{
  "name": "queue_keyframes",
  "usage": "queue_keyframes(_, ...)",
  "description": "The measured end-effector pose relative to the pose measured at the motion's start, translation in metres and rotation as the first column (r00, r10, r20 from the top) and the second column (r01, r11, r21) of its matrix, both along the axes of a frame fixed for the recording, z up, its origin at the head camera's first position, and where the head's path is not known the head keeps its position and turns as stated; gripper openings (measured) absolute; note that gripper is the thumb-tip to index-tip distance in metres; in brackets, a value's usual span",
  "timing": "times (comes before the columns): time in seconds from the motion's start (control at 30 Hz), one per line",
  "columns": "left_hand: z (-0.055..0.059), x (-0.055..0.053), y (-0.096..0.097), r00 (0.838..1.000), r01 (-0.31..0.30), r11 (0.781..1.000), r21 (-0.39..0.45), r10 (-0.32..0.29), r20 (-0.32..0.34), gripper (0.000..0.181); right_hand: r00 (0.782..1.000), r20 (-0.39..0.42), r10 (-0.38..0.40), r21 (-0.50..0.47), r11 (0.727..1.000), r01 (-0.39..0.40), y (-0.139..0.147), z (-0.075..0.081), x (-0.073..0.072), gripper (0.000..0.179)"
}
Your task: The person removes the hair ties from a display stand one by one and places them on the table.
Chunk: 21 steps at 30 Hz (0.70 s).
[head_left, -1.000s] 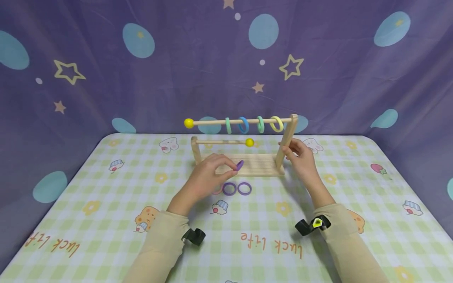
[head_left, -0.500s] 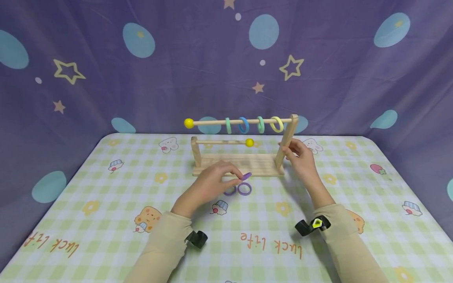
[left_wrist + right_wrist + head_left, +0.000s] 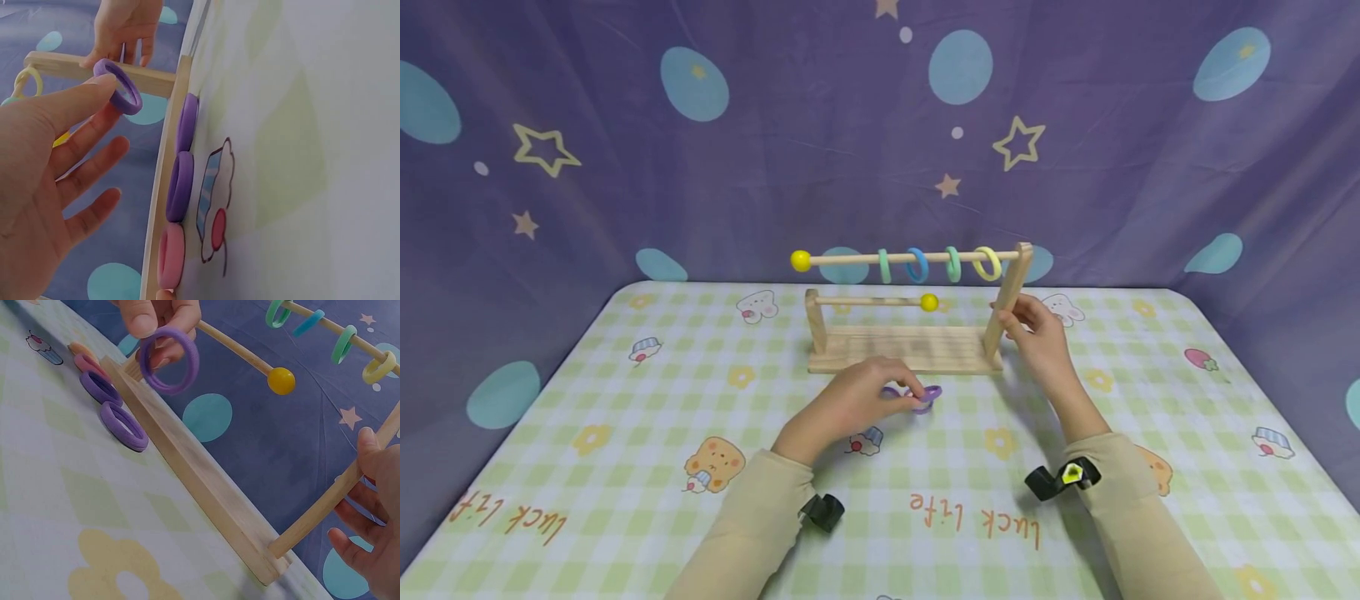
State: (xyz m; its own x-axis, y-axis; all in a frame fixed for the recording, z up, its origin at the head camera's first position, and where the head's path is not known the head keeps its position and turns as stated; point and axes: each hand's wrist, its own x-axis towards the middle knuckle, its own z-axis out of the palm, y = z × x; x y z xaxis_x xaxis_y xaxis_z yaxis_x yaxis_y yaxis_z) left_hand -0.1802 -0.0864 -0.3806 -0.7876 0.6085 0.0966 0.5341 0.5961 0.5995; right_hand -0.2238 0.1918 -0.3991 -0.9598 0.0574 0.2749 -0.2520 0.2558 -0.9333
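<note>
My left hand (image 3: 865, 400) pinches a purple hair tie (image 3: 192, 362) between thumb and forefinger, above the table in front of the wooden rack (image 3: 917, 358). The other left fingers are spread. My right hand (image 3: 1041, 342) grips the rack's right upright (image 3: 1012, 287), thumb on one side and fingers on the other. Beneath the left hand, a row of hair ties lies along the rack's front: a purple one (image 3: 124, 426), a darker purple one (image 3: 100, 387), a pink one (image 3: 170, 256) and an orange one (image 3: 82, 350). In the head view the left hand partly hides this row.
Green, blue and yellow hair ties (image 3: 987, 262) hang on the rack's upper rod (image 3: 842, 260), which ends in a yellow ball (image 3: 801, 261). The shorter lower rod (image 3: 872, 301) bears no ties. A checked cloth (image 3: 985, 542) covers the table; a purple curtain (image 3: 820, 167) hangs behind.
My left hand has moved down and to the right with the purple hair tie, from before the rack's base to over the row on the table. The right hand stays on the upright.
</note>
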Motion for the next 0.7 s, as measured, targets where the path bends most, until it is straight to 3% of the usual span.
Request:
queue_keyframes(0.4,-0.0023,0.0028,0.0030,0.998,0.062,0.997,-0.054,-0.062,0.011,0.006,1.000,-0.004,-0.008,-0.003,1.000,0.008,-0.0007,0.0002,0.0006,0.036)
queue_keyframes(0.7,-0.0045,0.0036,0.0034,0.997,0.072,0.995,-0.071,-0.070,0.035,0.005,1.000,0.003,-0.008,-0.009,1.000,0.008,-0.0009,0.0004,0.0012,0.037)
